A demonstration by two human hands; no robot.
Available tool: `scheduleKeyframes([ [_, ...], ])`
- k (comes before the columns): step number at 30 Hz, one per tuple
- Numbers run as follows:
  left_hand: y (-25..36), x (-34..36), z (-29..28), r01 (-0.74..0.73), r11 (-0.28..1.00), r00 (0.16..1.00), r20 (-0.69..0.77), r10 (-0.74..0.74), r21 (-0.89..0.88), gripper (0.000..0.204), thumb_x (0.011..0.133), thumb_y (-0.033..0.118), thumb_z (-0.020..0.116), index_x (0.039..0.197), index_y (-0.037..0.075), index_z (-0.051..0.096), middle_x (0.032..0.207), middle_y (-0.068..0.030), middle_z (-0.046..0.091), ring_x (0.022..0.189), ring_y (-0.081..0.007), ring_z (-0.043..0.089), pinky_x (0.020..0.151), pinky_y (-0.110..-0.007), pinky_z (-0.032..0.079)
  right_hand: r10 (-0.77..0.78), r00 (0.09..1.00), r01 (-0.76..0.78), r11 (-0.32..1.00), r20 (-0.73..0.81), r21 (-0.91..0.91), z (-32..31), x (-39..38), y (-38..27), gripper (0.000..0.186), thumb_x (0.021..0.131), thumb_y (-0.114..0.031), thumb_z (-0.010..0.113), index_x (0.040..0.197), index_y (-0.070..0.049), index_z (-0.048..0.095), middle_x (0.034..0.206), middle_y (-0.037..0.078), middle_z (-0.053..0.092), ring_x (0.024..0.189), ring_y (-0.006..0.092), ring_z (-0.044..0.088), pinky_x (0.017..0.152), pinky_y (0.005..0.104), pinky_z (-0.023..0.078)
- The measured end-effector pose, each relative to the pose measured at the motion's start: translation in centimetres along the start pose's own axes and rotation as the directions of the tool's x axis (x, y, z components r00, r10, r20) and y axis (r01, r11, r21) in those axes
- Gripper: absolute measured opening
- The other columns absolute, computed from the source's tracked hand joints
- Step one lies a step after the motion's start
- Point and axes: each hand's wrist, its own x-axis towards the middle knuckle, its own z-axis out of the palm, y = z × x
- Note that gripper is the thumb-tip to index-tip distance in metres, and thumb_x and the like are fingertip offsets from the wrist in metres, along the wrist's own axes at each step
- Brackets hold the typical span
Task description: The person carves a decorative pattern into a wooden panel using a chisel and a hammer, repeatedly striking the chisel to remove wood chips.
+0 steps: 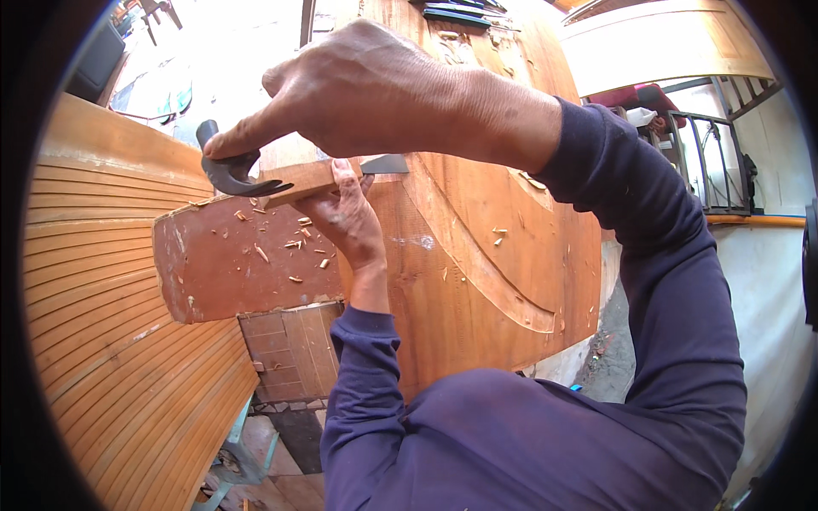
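My right hand (375,89) is raised across the top of the picture, closed around a dark claw hammer (232,170) whose claw end points right, just above a reddish wooden beam (230,264). Below it, my left hand (348,217) grips a chisel (383,163) with a wooden handle and flat metal blade, held against a large carved wooden panel (477,247). Wood chips lie scattered on the beam and the panel. Both sleeves are dark purple.
A curved slatted wooden surface (111,324) fills the left side. A small wooden block (294,349) sits under the beam. Tools (456,13) lie at the top of the panel. A metal railing (716,162) and another person's red clothing (639,98) are at the right.
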Motion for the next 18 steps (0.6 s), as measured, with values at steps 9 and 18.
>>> scheduleKeyframes([
  [9, -1.8, 0.8, 0.4, -0.101, 0.994, 0.993, 0.069, 0.098, 0.040, 0.078, 0.107, 0.013, 0.068, 0.162, 0.009, 0.012, 0.149, -0.0170, 0.045, 0.126, -0.0254, 0.062, 0.090, -0.037, 0.072, 0.045, 0.993, -0.041, 0.999, -0.110, 0.033, -0.9, 1.2, -0.3, 0.063, 0.091, -0.011, 0.069, 0.135, -0.056, 0.071, 0.089, -0.004, 0.074, 0.080, 0.0155, 0.075, 0.060, 0.0327, 0.055],
  [18, -2.4, 0.9, 1.0, -0.120, 0.986, 0.991, 0.075, 0.112, 0.112, 0.078, 0.104, 0.010, 0.069, 0.159, 0.007, 0.014, 0.146, -0.0199, 0.048, 0.123, -0.0250, 0.066, 0.088, -0.037, 0.073, -0.047, 0.982, 0.055, 0.998, 0.181, -0.042, 0.3, 1.2, 0.9, 0.056, 0.096, -0.011, 0.068, 0.136, -0.051, 0.072, 0.095, -0.004, 0.076, 0.082, 0.0142, 0.074, 0.066, 0.0321, 0.058],
])
